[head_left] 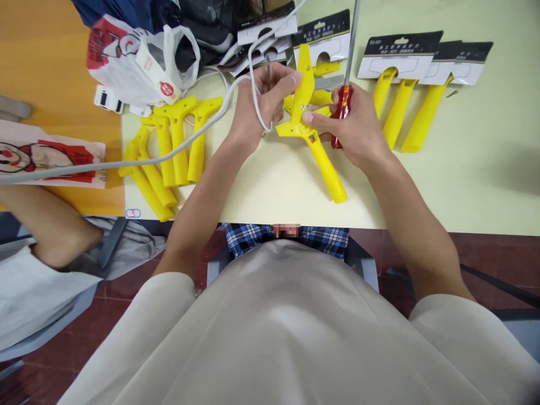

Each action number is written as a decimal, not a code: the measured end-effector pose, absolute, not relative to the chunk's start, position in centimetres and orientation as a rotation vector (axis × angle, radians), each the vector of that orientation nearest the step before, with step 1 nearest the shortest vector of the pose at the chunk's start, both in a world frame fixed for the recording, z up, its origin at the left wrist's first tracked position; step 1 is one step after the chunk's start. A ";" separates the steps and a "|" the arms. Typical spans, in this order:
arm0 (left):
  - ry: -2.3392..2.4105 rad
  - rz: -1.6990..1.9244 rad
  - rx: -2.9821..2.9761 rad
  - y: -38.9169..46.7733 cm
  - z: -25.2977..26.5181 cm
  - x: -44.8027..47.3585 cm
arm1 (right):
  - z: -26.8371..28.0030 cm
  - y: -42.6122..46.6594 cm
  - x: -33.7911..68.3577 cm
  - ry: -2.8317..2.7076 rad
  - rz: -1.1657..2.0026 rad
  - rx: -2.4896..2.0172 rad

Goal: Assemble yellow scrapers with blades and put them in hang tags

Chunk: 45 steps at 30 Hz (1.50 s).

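My left hand (270,93) pinches a flat yellow plastic plate (304,84), its thumb against the plate's left edge. A small screw shows low on this plate. My right hand (358,124) is closed round the red handle of a screwdriver (343,109), whose shaft points away from me. My right thumb reaches to the plate's lower end. Just below, a yellow scraper handle (327,166) slants down to the right, its head under the plate; I cannot tell whether the two are joined. More yellow parts lie partly hidden behind my hands.
Several yellow handles (180,146) lie at left on the pale table (476,185). Carded yellow scrapers (392,107) lie at right, more cards (323,34) at the back. A grey cable (189,138) crosses my left wrist. Plastic bags (126,62) and another person's arm (54,225) are at left.
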<state>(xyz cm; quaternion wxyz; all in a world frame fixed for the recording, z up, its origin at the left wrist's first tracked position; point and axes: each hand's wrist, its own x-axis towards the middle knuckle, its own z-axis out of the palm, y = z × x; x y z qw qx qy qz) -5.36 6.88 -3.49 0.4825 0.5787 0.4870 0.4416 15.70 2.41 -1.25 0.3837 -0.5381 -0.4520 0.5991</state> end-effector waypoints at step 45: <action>0.900 1.191 1.796 9.2 -6.1 -6.5 | 0.0 1.6 15.1 -0.974 1.642 -1.182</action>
